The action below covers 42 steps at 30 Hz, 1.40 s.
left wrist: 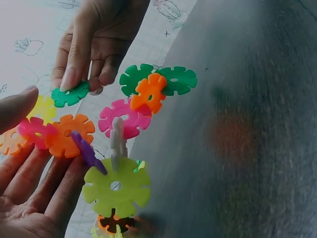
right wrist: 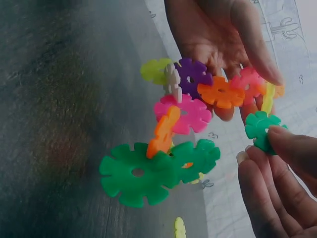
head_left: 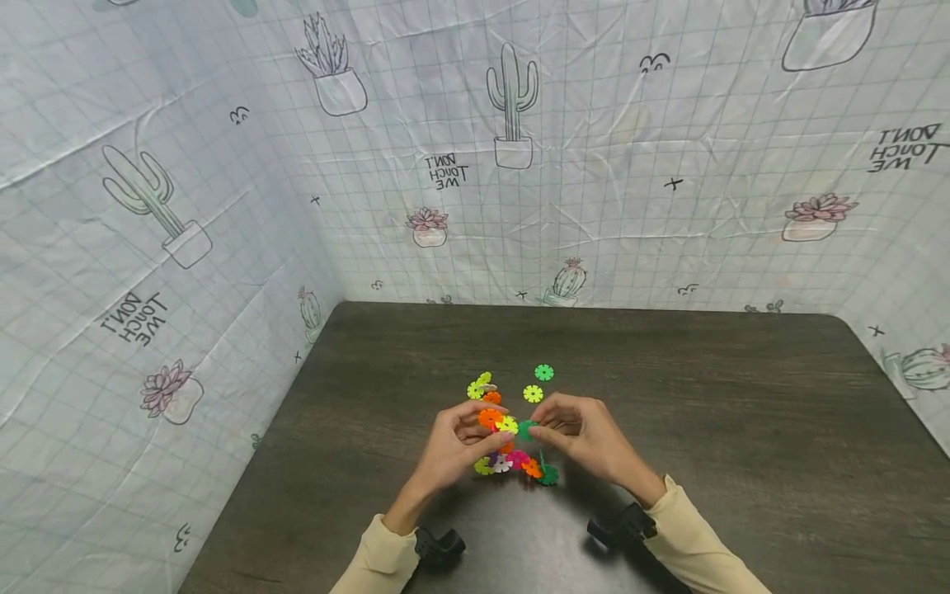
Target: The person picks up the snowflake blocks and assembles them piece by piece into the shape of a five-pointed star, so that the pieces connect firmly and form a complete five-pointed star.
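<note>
My left hand (head_left: 445, 452) holds up a joined chain of bright plastic notched flower discs, with its thumb and fingers at the orange, pink and yellow discs (head_left: 507, 426). Between thumb and fingers, my right hand (head_left: 594, 436) pinches a green disc (right wrist: 257, 130). That disc meets the edge of the yellow one; whether their notches are locked together I cannot tell. The chain bends round through a purple disc (right wrist: 190, 78), a white disc (right wrist: 173, 82), a pink disc (left wrist: 125, 118) and an orange disc (left wrist: 148, 93) to two green discs (right wrist: 137, 173). A lime disc (left wrist: 118, 188) hangs by the white one.
A loose green disc (head_left: 544, 373) and a yellow disc (head_left: 533, 394) lie on the dark wooden table (head_left: 705, 396) beyond my hands. Cactus-print cloth (head_left: 594, 198) stands along the table's back and sides. Black straps (head_left: 622, 528) sit at both wrists.
</note>
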Each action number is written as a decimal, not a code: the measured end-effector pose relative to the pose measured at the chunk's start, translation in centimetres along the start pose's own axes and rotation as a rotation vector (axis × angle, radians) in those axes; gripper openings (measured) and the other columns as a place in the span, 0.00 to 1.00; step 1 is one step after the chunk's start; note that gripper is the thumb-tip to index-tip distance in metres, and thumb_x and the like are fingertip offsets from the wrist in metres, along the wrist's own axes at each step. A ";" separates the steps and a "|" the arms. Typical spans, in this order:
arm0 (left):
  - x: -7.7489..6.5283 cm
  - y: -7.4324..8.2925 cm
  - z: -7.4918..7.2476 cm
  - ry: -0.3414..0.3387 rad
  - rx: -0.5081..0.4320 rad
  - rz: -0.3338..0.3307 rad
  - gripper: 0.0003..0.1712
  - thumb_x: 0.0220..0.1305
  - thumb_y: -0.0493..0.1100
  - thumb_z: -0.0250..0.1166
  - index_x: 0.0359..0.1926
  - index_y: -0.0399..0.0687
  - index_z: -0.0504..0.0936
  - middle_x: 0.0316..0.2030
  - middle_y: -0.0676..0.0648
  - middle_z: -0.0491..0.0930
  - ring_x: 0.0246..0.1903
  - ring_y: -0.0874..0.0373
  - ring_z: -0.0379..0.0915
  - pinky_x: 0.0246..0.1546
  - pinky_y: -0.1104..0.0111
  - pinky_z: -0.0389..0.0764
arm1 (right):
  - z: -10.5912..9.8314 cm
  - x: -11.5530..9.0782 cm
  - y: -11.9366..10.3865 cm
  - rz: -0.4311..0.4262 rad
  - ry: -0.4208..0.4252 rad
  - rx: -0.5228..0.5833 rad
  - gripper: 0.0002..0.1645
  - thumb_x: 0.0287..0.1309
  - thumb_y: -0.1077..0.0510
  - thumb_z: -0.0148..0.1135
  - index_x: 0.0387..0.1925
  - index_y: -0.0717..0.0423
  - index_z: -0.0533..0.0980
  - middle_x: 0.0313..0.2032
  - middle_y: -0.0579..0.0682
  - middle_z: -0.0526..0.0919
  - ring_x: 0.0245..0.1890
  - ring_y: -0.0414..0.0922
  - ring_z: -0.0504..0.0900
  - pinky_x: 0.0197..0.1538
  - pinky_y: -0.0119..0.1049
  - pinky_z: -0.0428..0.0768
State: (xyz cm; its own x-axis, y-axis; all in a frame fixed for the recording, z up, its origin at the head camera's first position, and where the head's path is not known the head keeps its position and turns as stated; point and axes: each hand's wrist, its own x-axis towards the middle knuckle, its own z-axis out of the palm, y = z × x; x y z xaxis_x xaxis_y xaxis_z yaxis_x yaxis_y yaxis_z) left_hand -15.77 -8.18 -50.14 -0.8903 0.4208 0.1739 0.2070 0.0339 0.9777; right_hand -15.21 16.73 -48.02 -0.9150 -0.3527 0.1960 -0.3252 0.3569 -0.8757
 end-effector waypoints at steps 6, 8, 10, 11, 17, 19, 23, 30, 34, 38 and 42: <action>0.0 0.2 0.2 -0.001 -0.005 -0.004 0.19 0.67 0.38 0.72 0.57 0.36 0.83 0.46 0.33 0.89 0.38 0.58 0.90 0.40 0.68 0.89 | 0.1 -0.3 -0.3 0.001 0.005 0.014 0.06 0.62 0.54 0.75 0.38 0.45 0.84 0.36 0.45 0.89 0.35 0.37 0.88 0.40 0.34 0.88; 0.0 0.2 0.3 0.000 -0.002 -0.009 0.20 0.67 0.39 0.72 0.57 0.35 0.83 0.46 0.33 0.89 0.38 0.60 0.89 0.41 0.68 0.89 | 0.1 -0.4 -0.4 0.005 0.010 0.014 0.06 0.62 0.54 0.75 0.38 0.45 0.84 0.35 0.45 0.89 0.34 0.37 0.88 0.40 0.34 0.88; 0.0 0.3 0.3 0.000 0.001 -0.013 0.21 0.67 0.39 0.73 0.57 0.35 0.83 0.46 0.34 0.89 0.38 0.62 0.89 0.42 0.68 0.89 | 0.1 -0.5 -0.5 0.008 0.013 0.011 0.06 0.62 0.54 0.75 0.38 0.45 0.83 0.35 0.45 0.89 0.34 0.37 0.88 0.40 0.33 0.88; 0.0 0.4 0.4 -0.001 0.001 -0.015 0.21 0.67 0.39 0.73 0.57 0.35 0.83 0.47 0.34 0.89 0.38 0.62 0.89 0.42 0.68 0.89 | 0.1 -0.5 -0.5 0.008 0.014 0.010 0.06 0.62 0.53 0.75 0.38 0.45 0.84 0.35 0.45 0.89 0.34 0.37 0.88 0.40 0.33 0.88; -0.1 0.4 0.6 -0.011 -0.007 -0.015 0.21 0.67 0.39 0.72 0.58 0.35 0.84 0.46 0.33 0.88 0.39 0.63 0.88 0.44 0.70 0.88 | 0.1 -0.7 -0.4 0.001 0.025 0.005 0.06 0.61 0.54 0.76 0.37 0.45 0.84 0.34 0.44 0.90 0.33 0.37 0.88 0.40 0.33 0.88; -0.1 0.4 0.6 -0.007 -0.010 -0.001 0.21 0.67 0.38 0.72 0.58 0.33 0.84 0.46 0.32 0.88 0.39 0.64 0.88 0.45 0.70 0.88 | 0.1 -0.7 -0.5 -0.007 0.030 0.005 0.06 0.61 0.54 0.76 0.37 0.45 0.84 0.34 0.44 0.90 0.33 0.37 0.88 0.40 0.33 0.89; -0.2 0.3 0.7 0.009 -0.028 0.032 0.20 0.67 0.36 0.72 0.57 0.30 0.84 0.52 0.30 0.87 0.42 0.64 0.88 0.47 0.69 0.88 | 0.1 -0.9 -0.7 -0.031 0.043 -0.009 0.06 0.61 0.55 0.76 0.37 0.44 0.84 0.34 0.43 0.90 0.33 0.37 0.89 0.40 0.33 0.89; -0.1 0.5 0.9 0.033 -0.027 0.045 0.19 0.66 0.37 0.73 0.56 0.35 0.86 0.56 0.33 0.86 0.43 0.66 0.88 0.47 0.69 0.88 | 0.3 -0.8 -1.3 -0.110 0.074 -0.041 0.07 0.59 0.57 0.77 0.36 0.44 0.85 0.34 0.41 0.91 0.32 0.38 0.90 0.40 0.33 0.89; -0.1 0.7 0.9 0.036 -0.034 0.046 0.21 0.66 0.38 0.74 0.56 0.33 0.85 0.56 0.32 0.86 0.43 0.66 0.88 0.47 0.69 0.89 | 0.4 -0.6 -1.5 -0.128 0.080 -0.039 0.07 0.59 0.60 0.77 0.36 0.45 0.85 0.33 0.42 0.91 0.32 0.40 0.90 0.40 0.33 0.89; -0.1 0.8 0.8 0.017 -0.023 0.042 0.22 0.66 0.38 0.73 0.58 0.32 0.83 0.53 0.32 0.86 0.42 0.67 0.87 0.48 0.69 0.88 | 0.4 -0.5 -1.5 -0.114 0.082 -0.041 0.07 0.59 0.59 0.77 0.37 0.46 0.86 0.34 0.41 0.91 0.33 0.39 0.90 0.41 0.33 0.89; -0.3 0.8 0.9 -0.005 0.037 0.024 0.22 0.66 0.40 0.74 0.59 0.41 0.84 0.57 0.36 0.85 0.45 0.66 0.84 0.50 0.73 0.85 | 0.6 -0.3 -1.3 -0.101 0.062 -0.023 0.06 0.61 0.56 0.76 0.39 0.44 0.86 0.35 0.42 0.91 0.34 0.39 0.91 0.42 0.33 0.89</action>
State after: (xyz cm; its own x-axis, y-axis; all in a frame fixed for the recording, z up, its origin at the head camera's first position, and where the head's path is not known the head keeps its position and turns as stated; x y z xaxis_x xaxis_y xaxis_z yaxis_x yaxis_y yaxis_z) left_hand -14.96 -7.50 -49.48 -0.8830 0.4261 0.1966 0.2433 0.0574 0.9683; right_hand -14.35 15.84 -47.19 -0.8901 -0.3340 0.3100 -0.4210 0.3423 -0.8400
